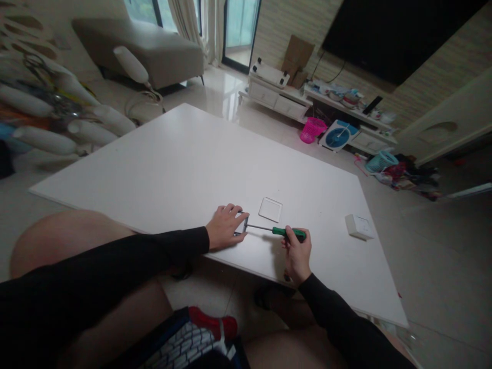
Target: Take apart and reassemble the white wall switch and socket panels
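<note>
My left hand (225, 227) grips a small square panel (241, 224) with a pale face and dark edges, holding it at the white table near its front edge. Its fingers lie over the far side and the thumb is on the near side, so part of the panel is hidden. In my right hand (298, 251) is a screwdriver (280, 231) with a green handle, its thin shaft lying nearly level. The tip meets the panel's right edge. Just beyond the shaft, a flat square frame (270, 209) with a thin dark outline rests on the table.
The white table (161, 164) spreads out ahead of me. A small white box (359, 226) stands near its right edge. Beyond are a low cabinet (277, 100), a pink basket (312, 129) and a blue-and-white fan (338, 136). A lamp-like fixture with white tubes (46, 139) is at left.
</note>
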Demonstrator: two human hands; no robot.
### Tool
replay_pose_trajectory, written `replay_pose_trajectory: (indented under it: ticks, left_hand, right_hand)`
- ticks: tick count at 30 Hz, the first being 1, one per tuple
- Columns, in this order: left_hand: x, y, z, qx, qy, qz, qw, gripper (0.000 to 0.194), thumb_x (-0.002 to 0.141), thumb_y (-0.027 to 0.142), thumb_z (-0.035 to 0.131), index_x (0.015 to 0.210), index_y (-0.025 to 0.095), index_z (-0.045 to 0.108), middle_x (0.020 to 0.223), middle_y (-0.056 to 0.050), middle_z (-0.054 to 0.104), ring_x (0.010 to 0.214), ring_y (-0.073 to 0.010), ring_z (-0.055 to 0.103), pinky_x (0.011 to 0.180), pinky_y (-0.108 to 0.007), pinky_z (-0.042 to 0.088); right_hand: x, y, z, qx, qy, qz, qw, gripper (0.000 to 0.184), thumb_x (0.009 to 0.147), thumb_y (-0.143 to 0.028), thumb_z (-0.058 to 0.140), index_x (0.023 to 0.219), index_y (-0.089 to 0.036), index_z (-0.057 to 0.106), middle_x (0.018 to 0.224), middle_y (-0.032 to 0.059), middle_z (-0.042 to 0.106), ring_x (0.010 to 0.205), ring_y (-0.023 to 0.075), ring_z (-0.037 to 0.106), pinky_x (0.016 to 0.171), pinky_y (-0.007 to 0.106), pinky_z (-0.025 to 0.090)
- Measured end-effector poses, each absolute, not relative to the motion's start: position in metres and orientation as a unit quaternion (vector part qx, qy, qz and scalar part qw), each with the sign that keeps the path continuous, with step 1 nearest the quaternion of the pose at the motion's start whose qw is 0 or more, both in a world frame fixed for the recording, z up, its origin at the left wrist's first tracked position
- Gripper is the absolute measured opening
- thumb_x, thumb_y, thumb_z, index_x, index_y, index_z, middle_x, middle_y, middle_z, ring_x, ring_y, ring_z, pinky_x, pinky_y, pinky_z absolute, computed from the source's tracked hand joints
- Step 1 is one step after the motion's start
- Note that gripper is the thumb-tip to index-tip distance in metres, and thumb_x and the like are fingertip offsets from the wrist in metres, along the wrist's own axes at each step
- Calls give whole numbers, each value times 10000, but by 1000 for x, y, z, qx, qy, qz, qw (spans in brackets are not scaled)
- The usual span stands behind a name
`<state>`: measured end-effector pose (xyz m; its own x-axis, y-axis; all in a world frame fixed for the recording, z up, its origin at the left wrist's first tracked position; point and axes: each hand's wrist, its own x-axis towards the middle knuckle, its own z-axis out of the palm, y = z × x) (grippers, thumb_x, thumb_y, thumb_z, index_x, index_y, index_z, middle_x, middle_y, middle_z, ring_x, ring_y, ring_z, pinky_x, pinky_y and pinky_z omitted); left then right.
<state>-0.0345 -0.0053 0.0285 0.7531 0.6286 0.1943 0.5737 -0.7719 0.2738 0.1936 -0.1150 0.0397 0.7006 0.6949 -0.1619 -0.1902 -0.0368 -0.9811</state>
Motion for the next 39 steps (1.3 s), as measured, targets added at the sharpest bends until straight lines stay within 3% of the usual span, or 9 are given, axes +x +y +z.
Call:
replay_pose_trajectory:
  ticks: [20,25,28,31,39]
  left_hand:
    - [-34,-5,29,929,327,138,105,545,924,519,595,1358,189,585,1320,-156,591,1191,-350,492,973,-500,383]
    - [-34,-5,31,927,328,138,115,530,929,511,588,1349,188,590,1311,-159,592,1184,-351,496,970,-501,386]
    - [-34,-6,33,927,328,138,121,528,930,506,586,1350,186,590,1313,-165,590,1184,-357,495,965,-508,389]
    - [-34,-6,34,926,328,139,128,533,925,495,596,1356,181,589,1324,-169,585,1197,-363,489,976,-518,386]
    - [-32,-7,32,925,332,137,119,541,914,502,598,1350,182,597,1332,-168,584,1196,-369,486,966,-520,382]
  right_hand:
    - [198,-111,23,-637,-90,400,653,443,687,-356,933,826,-222,535,652,-70,681,521,92,640,487,173,535]
    - [202,-106,38,-655,-172,347,649,481,690,-428,918,866,-235,514,635,-90,640,478,101,606,458,212,525]
    - [202,-102,60,-665,-291,266,634,461,744,-437,882,911,-246,497,611,-109,593,426,102,561,397,208,460]
    - [193,-103,82,-667,-366,218,611,427,790,-421,855,924,-250,487,612,-106,588,438,112,582,414,216,474]
    - [180,-110,78,-661,-338,207,637,456,785,-457,854,919,-249,472,626,-97,602,451,132,630,444,238,513]
